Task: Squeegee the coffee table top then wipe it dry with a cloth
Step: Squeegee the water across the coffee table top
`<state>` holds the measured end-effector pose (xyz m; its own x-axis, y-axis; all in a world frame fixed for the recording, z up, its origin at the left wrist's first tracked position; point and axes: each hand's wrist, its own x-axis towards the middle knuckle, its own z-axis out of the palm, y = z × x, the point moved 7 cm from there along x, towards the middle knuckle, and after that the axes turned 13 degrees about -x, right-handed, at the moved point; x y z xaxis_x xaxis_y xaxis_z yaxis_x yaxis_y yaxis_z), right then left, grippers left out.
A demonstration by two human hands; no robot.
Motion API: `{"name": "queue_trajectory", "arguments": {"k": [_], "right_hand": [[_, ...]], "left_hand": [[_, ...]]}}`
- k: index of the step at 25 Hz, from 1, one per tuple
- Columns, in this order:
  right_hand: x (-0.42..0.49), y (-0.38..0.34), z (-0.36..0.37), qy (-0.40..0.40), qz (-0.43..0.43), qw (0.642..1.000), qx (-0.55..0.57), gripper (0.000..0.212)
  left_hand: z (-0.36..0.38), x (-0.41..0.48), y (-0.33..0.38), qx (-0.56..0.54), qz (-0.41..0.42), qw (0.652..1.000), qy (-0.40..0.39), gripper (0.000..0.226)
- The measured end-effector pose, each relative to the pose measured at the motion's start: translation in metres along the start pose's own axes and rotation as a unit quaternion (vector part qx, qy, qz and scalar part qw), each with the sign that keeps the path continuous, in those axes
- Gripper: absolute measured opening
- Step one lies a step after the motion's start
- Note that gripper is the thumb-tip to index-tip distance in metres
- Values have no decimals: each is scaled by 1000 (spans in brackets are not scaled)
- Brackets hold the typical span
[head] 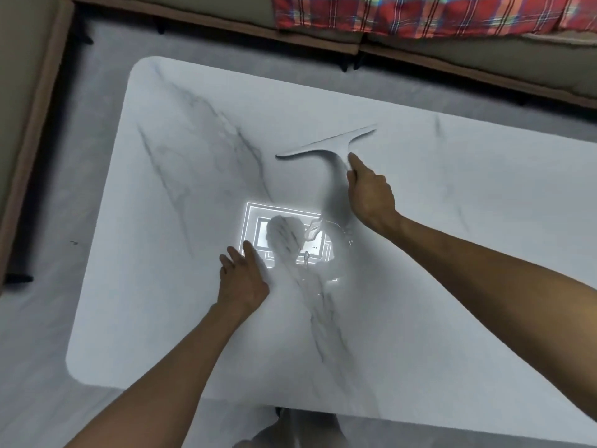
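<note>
A white marble-look coffee table (pixel 168 221) with grey veins fills the middle of the head view. A grey squeegee (pixel 326 147) rests with its long blade on the table top right of centre, blade running from lower left to upper right. My right hand (pixel 368 192) grips its handle, index finger stretched along it toward the blade. My left hand (pixel 242 279) lies flat on the table top, fingers spread, left of a bright ceiling-light reflection (pixel 287 240). No cloth is in view.
A beige sofa with a brown base (pixel 452 59) runs along the far side and down the left edge. A red plaid blanket (pixel 420 14) lies on it. Grey carpet (pixel 38 318) surrounds the table.
</note>
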<state>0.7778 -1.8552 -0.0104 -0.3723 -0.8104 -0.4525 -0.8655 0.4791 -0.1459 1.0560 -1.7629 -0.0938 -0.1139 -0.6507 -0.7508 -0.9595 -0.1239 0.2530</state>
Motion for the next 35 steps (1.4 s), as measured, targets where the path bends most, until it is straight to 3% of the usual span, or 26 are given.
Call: {"name": "queue_trajectory", "arguments": {"k": [5,9,13,16,18,22,25,29,35], "right_hand": [[-111,56,51,-60,-62,995,-47,45],[-167,144,48,-82,-19,992,-90,43],[-198,199,16,-61,-1,985,-161,39],[-203,168,0,-51,-38,988,-141,37],[-204,113,16,-68,-116,982,-134,38],[-228,-5,101,-126,-334,913,-198,39],[-244,-29,152,-162,-398,873,-230,40],[-226,33,144,-129,-336,912,-198,38],[-201,216,67,-80,-120,975,-167,35]], "left_hand": [[-4,-12,-6,-47,16,999,-5,78],[-5,-44,-13,-68,76,994,26,57],[15,-94,-26,-188,58,980,16,50],[21,-123,-38,-261,20,964,43,48],[27,-130,-49,-294,-2,953,76,48],[40,-136,-74,-330,-28,931,152,41],[56,-133,-84,-293,-38,944,146,46],[86,-129,-66,-222,-20,968,114,34],[116,-123,-20,-119,-28,992,42,63]]}}
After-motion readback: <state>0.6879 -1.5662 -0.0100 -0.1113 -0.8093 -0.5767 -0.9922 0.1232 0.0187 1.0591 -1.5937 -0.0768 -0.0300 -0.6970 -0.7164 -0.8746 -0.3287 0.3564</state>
